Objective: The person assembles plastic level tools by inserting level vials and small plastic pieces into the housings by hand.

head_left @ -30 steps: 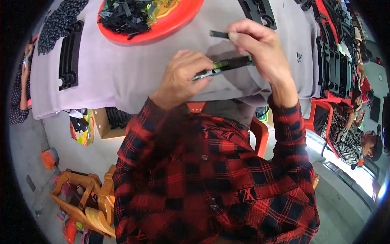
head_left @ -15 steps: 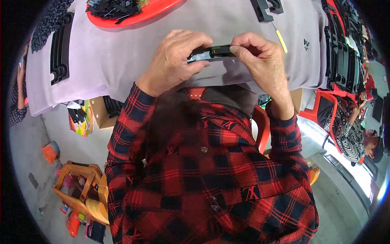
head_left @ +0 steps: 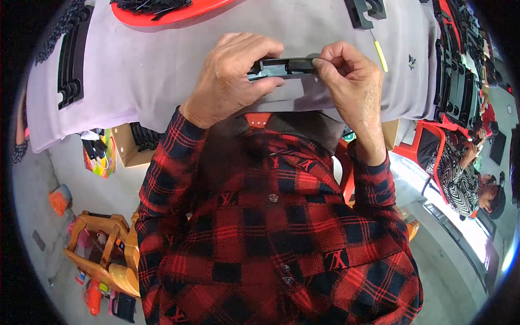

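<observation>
Between my two hands, above the near part of the cloth-covered table, is a long black plastic piece (head_left: pixel 290 67) with a hollow, channel-like inside. My left hand (head_left: pixel 233 70) is closed on its left end, thumb along the near edge and fingers over the far one. At the right end my right hand (head_left: pixel 349 73) pinches it between thumb and bent forefinger. Beyond the right hand lies a thin screwdriver-like tool with a yellow handle (head_left: pixel 381 56). Black hooked plastic pieces (head_left: pixel 360 13) rest at the tool's far end.
A red tray (head_left: pixel 179 19) heaped with small black strips stands at the far left. Black notched bars (head_left: pixel 75 59) lie at the table's left, and more black bars (head_left: pixel 455 76) along the right. At the right, a person (head_left: pixel 460 173) sits by a red chair (head_left: pixel 414 149).
The black piece has turned slightly in my hands, so more of its hollow side shows. My right hand has shifted a little to the right. The whole view has moved slightly.
</observation>
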The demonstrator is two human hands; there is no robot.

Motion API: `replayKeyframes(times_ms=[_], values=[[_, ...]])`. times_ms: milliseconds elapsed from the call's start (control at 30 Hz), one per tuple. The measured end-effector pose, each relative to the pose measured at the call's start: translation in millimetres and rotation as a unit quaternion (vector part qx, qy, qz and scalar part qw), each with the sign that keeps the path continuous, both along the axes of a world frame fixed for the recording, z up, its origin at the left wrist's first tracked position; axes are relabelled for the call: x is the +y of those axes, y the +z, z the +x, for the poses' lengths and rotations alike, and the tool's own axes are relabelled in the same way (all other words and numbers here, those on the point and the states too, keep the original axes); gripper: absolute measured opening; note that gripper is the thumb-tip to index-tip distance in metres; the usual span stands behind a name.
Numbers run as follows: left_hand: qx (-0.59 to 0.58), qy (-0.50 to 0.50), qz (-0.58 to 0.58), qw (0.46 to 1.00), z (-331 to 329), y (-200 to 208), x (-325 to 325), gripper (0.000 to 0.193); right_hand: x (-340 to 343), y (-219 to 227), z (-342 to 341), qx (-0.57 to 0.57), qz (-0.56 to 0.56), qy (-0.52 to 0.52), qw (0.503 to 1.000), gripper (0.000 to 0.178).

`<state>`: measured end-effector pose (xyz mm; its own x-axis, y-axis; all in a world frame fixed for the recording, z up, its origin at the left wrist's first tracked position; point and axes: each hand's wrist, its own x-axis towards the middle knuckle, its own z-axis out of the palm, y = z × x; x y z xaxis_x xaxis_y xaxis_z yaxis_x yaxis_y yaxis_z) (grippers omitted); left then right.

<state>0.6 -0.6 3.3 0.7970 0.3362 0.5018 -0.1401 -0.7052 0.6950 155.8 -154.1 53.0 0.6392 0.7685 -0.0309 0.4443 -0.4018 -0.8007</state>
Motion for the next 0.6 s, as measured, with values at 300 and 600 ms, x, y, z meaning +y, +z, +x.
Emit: replayKeyframes(times_ms=[300,600], values=[[-0.037,-0.005,0.001,0.999,2,-1,-2,0.042,-2,-4,-10,0.007,0.048,-0.048,0.998,0.007],[-0.04,0.001,0.001,0.999,0,-2,-2,0.042,-2,-4,-12,-0.01,0.042,-0.055,0.998,0.008]])
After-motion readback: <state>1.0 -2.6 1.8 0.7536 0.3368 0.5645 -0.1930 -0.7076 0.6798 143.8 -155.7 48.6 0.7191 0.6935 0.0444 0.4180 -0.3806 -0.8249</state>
